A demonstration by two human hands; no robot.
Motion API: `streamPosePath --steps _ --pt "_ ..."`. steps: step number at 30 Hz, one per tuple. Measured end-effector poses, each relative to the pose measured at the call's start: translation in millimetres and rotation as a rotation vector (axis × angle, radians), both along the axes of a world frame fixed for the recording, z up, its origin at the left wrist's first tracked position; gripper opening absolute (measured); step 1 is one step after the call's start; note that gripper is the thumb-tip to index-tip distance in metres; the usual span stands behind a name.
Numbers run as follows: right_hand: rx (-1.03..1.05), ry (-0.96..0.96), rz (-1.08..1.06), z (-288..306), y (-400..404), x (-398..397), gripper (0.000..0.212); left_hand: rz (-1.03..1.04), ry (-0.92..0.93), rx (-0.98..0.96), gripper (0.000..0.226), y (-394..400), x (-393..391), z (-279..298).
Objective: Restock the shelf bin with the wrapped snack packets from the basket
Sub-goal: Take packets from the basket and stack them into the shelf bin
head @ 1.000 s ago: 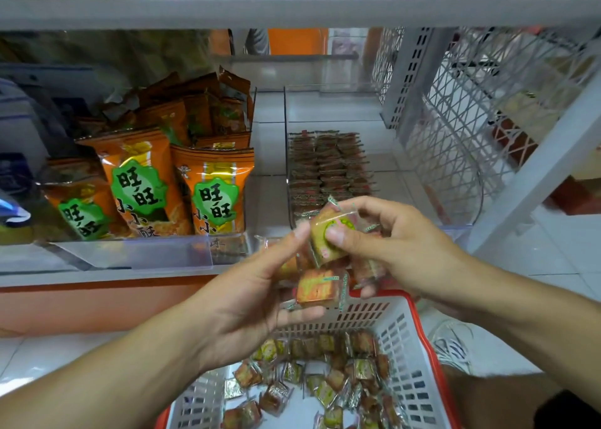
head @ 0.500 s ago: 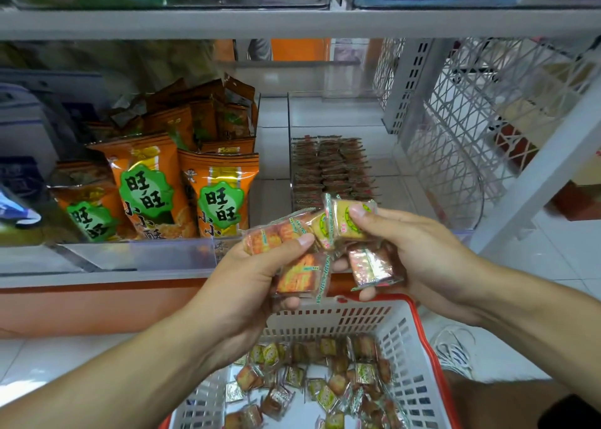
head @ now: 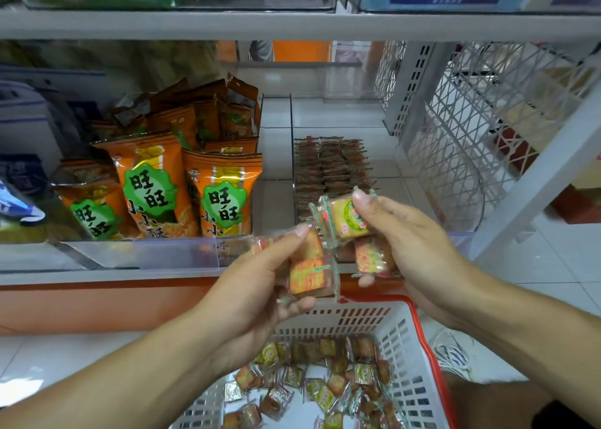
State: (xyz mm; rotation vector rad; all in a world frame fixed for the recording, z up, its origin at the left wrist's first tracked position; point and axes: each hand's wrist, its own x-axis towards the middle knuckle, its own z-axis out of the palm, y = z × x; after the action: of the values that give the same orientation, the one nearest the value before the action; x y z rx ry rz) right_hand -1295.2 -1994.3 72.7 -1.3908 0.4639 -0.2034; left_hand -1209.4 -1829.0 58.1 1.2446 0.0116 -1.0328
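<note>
The right hand [head: 413, 243] pinches a wrapped snack packet [head: 346, 219] between thumb and fingers, its yellow face with a round green-and-pink label turned toward the camera — the print is too small to read — and a second packet [head: 372, 254] is tucked under its lower fingers. Just to the left, almost touching, the left hand [head: 257, 285] curls around a couple more packets [head: 309, 272], orange faces up, their long sides running roughly left to right. All of these hang above the far rim of the white basket with a red rim [head: 419, 341], where many more loose packets [head: 325, 383] lie jumbled at all angles. Behind the hands, the clear shelf bin [head: 468, 181] holds neat rows of the same packets [head: 331, 165] at its back. Left of it stand orange snack bags [head: 224, 197] marked 旺旺 on green badges, behind a clear front lip [head: 146, 253].
</note>
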Motion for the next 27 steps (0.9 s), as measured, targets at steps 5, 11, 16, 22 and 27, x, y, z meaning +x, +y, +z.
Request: streamPosePath --steps 5,11,16,22,27 --pt "-0.164 -0.062 0.003 5.9 -1.2 2.0 0.036 -0.113 0.063 -0.075 0.046 -0.6 0.1 2.7" --pt "-0.016 0.133 0.157 3.9 9.2 -1.1 0.028 -0.096 -0.212 -0.027 0.056 0.8 -3.0 -2.5" --pt "0.11 0.203 0.25 16.6 -4.1 -0.8 0.037 -0.018 -0.19 -0.035 0.05 0.5 1.1 -3.6" --pt "0.086 0.05 0.156 23.0 -26.2 -1.3 0.057 0.08 -0.101 0.023 0.052 -0.2 7.8 -7.0" --pt "-0.68 -0.154 0.218 18.6 -11.7 -11.0 0.058 0.026 -0.077 0.064 0.062 -1.3 2.8 -7.8"
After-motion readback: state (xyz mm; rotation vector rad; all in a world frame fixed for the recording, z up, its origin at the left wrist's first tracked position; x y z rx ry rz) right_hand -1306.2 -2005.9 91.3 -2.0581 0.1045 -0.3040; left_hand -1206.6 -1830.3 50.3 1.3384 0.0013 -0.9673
